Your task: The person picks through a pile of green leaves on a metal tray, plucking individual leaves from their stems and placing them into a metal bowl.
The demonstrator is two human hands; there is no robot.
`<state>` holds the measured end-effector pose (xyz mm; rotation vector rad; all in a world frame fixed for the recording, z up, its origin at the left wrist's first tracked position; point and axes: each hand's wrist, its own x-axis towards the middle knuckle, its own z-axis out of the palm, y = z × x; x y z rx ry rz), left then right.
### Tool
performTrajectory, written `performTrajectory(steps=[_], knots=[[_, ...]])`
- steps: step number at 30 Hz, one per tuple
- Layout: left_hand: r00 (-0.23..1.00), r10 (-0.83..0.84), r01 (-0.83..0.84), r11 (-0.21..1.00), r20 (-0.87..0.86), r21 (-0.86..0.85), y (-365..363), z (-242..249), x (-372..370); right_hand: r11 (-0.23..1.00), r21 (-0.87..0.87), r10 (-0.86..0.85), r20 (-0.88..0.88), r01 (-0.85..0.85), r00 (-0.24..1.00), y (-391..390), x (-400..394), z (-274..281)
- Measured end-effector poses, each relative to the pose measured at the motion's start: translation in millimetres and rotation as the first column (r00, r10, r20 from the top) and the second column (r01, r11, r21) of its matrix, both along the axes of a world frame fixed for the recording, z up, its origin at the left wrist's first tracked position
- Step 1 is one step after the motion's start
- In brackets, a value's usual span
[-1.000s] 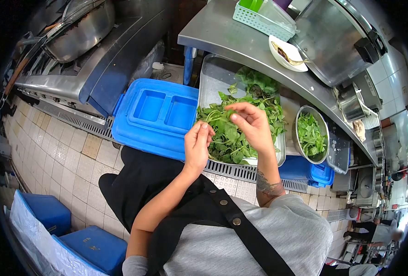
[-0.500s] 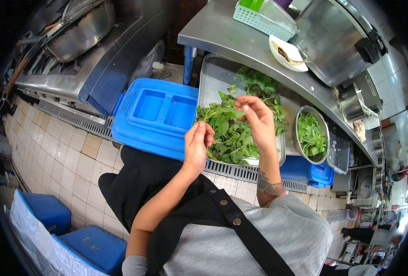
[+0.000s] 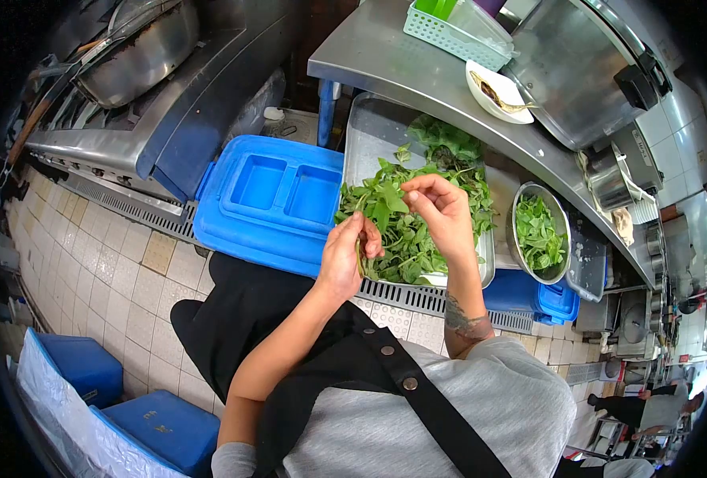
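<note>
My left hand (image 3: 347, 253) is closed around thin stems of a leafy green, whose ends show below the fingers. The sprig's leaves (image 3: 385, 197) spread upward in front of it. My right hand (image 3: 442, 209) pinches thumb and forefinger at the edge of a leaf on that sprig. Under both hands, a metal tray (image 3: 369, 123) holds a heap of leafy greens (image 3: 409, 239), with darker leaves towards the far end. To the right stands a steel bowl (image 3: 514, 231) with loose picked leaves (image 3: 540, 231) in it.
A blue lidded bin (image 3: 234, 231) adjoins the tray's left side. Above the tray juts a steel table (image 3: 377, 48) carrying a basket (image 3: 457, 40), a white bowl (image 3: 489, 107) and a large pot (image 3: 564, 72). A stove (image 3: 122, 143) is at left; another person (image 3: 660, 410) is far right.
My left hand has moved slightly right, turning so the stems show. The sprig's leaves have risen closer to my right hand, whose fingers have come together in a pinch.
</note>
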<state>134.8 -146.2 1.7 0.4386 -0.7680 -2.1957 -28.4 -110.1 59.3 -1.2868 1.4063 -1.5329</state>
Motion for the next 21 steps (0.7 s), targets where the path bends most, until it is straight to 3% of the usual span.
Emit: performTrajectory(steps=[4,7,10,14,21], knots=[[0.998,-0.059,0.059,0.998,-0.031,-0.01,0,-1,0,0.997,-0.034,-0.059,0.081,0.062,0.995,-1,14,10],[0.995,-0.098,0.098,0.995,-0.014,-0.037,2,-3,-1,1.0,0.002,0.018,0.084,-0.019,0.996,0,20,11],[0.989,-0.149,0.149,0.985,0.004,-0.088,2,-9,-3,0.98,0.094,0.187,-0.115,-0.176,0.976,2,6,6],[0.976,-0.213,0.216,0.969,0.042,-0.118,8,-5,-4,0.988,0.126,0.098,-0.074,-0.088,0.992,4,5,5],[0.975,-0.224,0.224,0.973,0.012,-0.061,10,-4,-5,0.984,0.104,0.161,-0.156,-0.146,0.975,8,1,15]])
